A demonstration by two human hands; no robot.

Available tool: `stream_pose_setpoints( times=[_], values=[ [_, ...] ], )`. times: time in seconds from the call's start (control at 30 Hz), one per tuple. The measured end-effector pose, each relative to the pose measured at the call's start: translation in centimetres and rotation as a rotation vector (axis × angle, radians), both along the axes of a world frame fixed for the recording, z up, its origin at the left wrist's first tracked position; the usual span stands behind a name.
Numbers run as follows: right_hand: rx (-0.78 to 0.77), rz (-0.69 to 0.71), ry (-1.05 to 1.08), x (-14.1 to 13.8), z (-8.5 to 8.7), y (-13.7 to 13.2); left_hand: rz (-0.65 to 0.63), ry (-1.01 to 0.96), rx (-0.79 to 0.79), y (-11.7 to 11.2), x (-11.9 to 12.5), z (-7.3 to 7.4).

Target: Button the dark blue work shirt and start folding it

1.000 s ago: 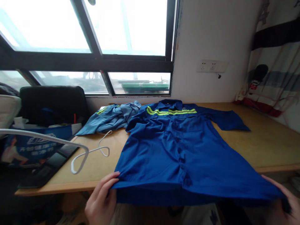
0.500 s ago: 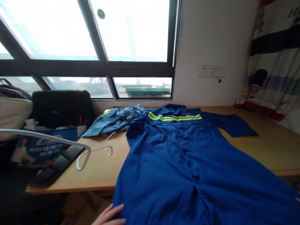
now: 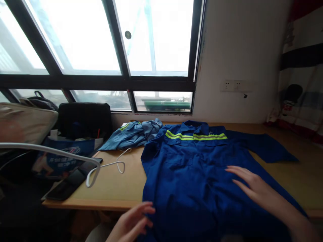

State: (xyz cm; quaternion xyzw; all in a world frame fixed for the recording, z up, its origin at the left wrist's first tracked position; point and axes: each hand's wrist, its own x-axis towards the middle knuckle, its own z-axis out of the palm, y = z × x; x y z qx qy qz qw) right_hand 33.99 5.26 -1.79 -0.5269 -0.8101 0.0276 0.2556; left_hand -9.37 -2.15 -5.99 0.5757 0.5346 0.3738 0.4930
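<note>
Dark blue coveralls (image 3: 186,181) with a yellow-and-grey reflective band across the chest lie spread over the table, collar toward the wall and lower part toward me. My left hand (image 3: 133,223) is at their left edge near the table front, fingers apart and slightly curled, holding nothing I can see. Over the right side of the coveralls, around the waist, my right hand (image 3: 249,185) lies with fingers stretched out flat. Whether it presses on the cloth or hovers just above cannot be told. The lower legs of the garment run out of view at the bottom.
A crumpled lighter blue garment (image 3: 133,134) lies on the wooden table (image 3: 111,181) beside the left sleeve. A white cable (image 3: 63,152) loops across the left. A dark flat device (image 3: 70,183) lies at the table's left edge. A blue printed bag (image 3: 63,158) stands beyond it, before a black chair (image 3: 83,116).
My right hand has come in from the right edge onto the coveralls. My left hand has moved up and right, with more of it showing. The view has shifted left and up.
</note>
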Motion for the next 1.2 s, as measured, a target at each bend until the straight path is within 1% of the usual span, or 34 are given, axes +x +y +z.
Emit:
stream_pose_setpoints(
  times=[0.07, 0.1, 0.13, 0.17, 0.2, 0.23, 0.27, 0.33, 0.4, 0.47, 0.5, 0.53, 0.6, 0.63, 0.67, 0.73, 0.8, 0.87, 0.9, 0.93, 1.0, 1.03, 1.07, 1.1, 1.13, 1.17, 1.2],
  values=[
    [-0.023, 0.114, 0.018, -5.9, 0.4, 6.0, 0.238, -0.017, 0.032, 3.9, 0.1, -0.2],
    [-0.003, 0.138, 0.029, -8.3, 0.2, 8.8, 0.369, -0.006, 0.059, 6.0, 0.1, -0.4],
    [0.018, 0.136, 0.027, -10.3, -0.4, 11.4, 0.468, 0.0, 0.073, 8.1, 0.0, -0.7],
    [0.027, 0.118, 0.015, -11.7, -1.2, 13.6, 0.533, -0.001, 0.06, 10.0, -0.1, -1.0],
    [0.026, 0.091, 0.001, -12.6, -2.3, 15.4, 0.557, -0.016, 0.023, 11.8, -0.2, -1.3],
    [0.015, 0.062, -0.015, -13.0, -3.4, 16.8, 0.539, -0.044, -0.024, 13.4, -0.3, -1.4],
    [-0.005, 0.039, -0.032, -13.1, -4.6, 17.8, 0.495, -0.077, -0.073, 14.7, -0.3, -1.5],
    [-0.051, 0.009, -0.062, -12.8, -6.6, 18.7, 0.366, -0.125, -0.161, 16.8, -0.1, -1.5],
    [-0.074, 0.003, -0.079, -12.3, -7.8, 18.7, 0.279, -0.142, -0.234, 18.0, 0.1, -1.3],
    [-0.074, 0.014, -0.083, -12.0, -8.3, 18.2, 0.301, -0.163, -0.273, 18.8, 0.2, -0.8],
    [-0.073, 0.02, -0.081, -11.9, -8.3, 18.0, 0.354, -0.192, -0.261, 19.1, 0.2, -0.4],
    [-0.077, 0.026, -0.08, -11.9, -8.2, 17.8, 0.438, -0.232, -0.223, 19.4, 0.1, 0.1],
    [-0.094, 0.03, -0.083, -11.8, -7.9, 17.7, 0.644, -0.322, -0.099, 20.0, -0.1, 1.2],
    [-0.103, 0.028, -0.086, -11.8, -7.8, 17.7, 0.722, -0.363, -0.023, 20.3, -0.3, 1.8],
    [-0.108, 0.027, -0.087, -11.7, -7.8, 17.7, 0.769, -0.387, 0.055, 20.6, -0.3, 2.4],
    [-0.112, 0.031, -0.086, -11.6, -7.7, 17.8, 0.789, -0.352, 0.221, 21.3, -0.2, 3.5],
    [-0.11, 0.042, -0.08, -11.4, -7.7, 17.9, 0.828, -0.185, 0.43, 22.1, 0.1, 4.7],
    [-0.111, 0.05, -0.073, -11.2, -7.8, 17.8, 0.948, 0.044, 0.664, 23.0, 0.6, 5.9],
    [-0.112, 0.051, -0.068, -11.1, -7.9, 17.8, 0.994, 0.143, 0.775, 23.5, 0.8, 6.7],
    [-0.111, 0.052, -0.061, -11.1, -8.0, 17.8, 1.013, 0.217, 0.873, 24.1, 1.2, 7.7],
    [-0.109, 0.059, -0.025, -11.2, -8.2, 17.8, 0.962, 0.295, 1.024, 25.1, 2.3, 9.8],
    [-0.111, 0.069, 0.014, -11.3, -8.2, 17.9, 0.899, 0.316, 1.087, 25.5, 3.3, 10.9],
    [-0.118, 0.084, 0.08, -11.3, -8.2, 18.1, 0.81, 0.339, 1.143, 25.8, 4.5, 11.9],
    [-0.135, 0.103, 0.178, -11.3, -8.1, 18.4, 0.694, 0.368, 1.196, 26.0, 6.1, 12.7],
    [-0.164, 0.115, 0.318, -11.1, -8.0, 18.7, 0.518, 0.426, 1.244, 26.0, 7.9, 13.3],
    [-0.203, 0.113, 0.497, -10.7, -7.8, 19.2, 0.288, 0.503, 1.275, 25.8, 9.9, 13.5],
    [-0.248, 0.094, 0.704, -10.0, -7.5, 19.6, -0.01, 0.606, 1.284, 25.5, 11.9, 13.3]
  ],
)
